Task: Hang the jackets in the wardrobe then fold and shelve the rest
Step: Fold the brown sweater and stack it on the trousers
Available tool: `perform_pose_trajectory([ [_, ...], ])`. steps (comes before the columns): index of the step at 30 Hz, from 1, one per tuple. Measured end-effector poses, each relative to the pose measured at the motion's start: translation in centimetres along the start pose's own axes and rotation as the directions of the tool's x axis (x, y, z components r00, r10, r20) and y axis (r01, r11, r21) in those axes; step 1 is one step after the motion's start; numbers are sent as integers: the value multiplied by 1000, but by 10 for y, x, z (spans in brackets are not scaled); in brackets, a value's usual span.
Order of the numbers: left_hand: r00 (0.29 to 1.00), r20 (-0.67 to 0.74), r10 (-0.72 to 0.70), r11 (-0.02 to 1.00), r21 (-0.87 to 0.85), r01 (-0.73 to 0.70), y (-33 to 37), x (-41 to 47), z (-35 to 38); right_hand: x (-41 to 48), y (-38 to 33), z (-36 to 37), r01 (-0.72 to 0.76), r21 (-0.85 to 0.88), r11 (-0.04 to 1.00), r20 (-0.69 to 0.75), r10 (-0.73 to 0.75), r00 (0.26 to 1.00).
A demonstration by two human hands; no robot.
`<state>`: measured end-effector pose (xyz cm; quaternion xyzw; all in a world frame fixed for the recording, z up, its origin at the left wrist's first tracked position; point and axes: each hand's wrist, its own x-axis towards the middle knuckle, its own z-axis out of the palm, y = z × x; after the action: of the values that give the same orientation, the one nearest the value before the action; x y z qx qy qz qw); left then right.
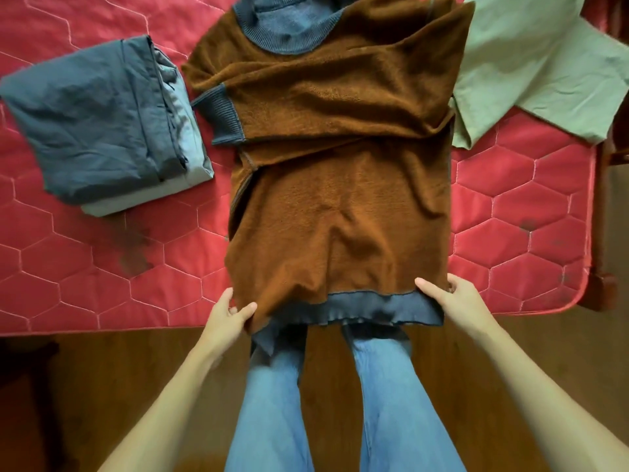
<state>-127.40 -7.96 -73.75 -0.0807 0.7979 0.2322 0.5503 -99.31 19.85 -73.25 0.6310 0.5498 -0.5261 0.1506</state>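
Note:
A brown fleece sweatshirt (pixel 340 185) with blue ribbed collar, cuffs and hem lies inside out on the red quilted mattress (pixel 85 267). Its sleeves are folded across the chest, and its hem hangs over the mattress's near edge. My left hand (pixel 231 315) pinches the hem's left corner. My right hand (pixel 449 298) grips the hem's right corner. To the left of the sweatshirt rests a folded dark blue garment (pixel 95 117) on top of a lighter grey-blue one. At the upper right a pale green garment (pixel 531 69) lies spread out and unfolded.
The mattress ends at a wooden bed frame corner (pixel 606 287) on the right. Brown wooden floor (pixel 102 386) lies below the near edge, where my legs in blue jeans (pixel 272 403) stand against the bed.

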Motion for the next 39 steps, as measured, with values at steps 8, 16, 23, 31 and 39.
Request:
perform_pose_trajectory([
  [8,989,-93,110,843,-518,-143,109,-10,-44,-27,-91,-53,68,352,934,-67,-47,997],
  [16,953,-178,245,532,-797,-286,290,56,-100,68,-267,-97,158,779,606,-55,-185,981],
  [23,951,-209,226,589,-748,-305,370,129,-126,161,-351,-91,87,707,702,36,-159,987],
  [31,744,-224,630,698,584,-415,313,171,-32,192,-247,-68,35,-122,992,-269,-67,961],
  [39,765,-238,598,758,480,-442,310,162,-28,164,-283,-73,62,52,997,-18,-61,998],
])
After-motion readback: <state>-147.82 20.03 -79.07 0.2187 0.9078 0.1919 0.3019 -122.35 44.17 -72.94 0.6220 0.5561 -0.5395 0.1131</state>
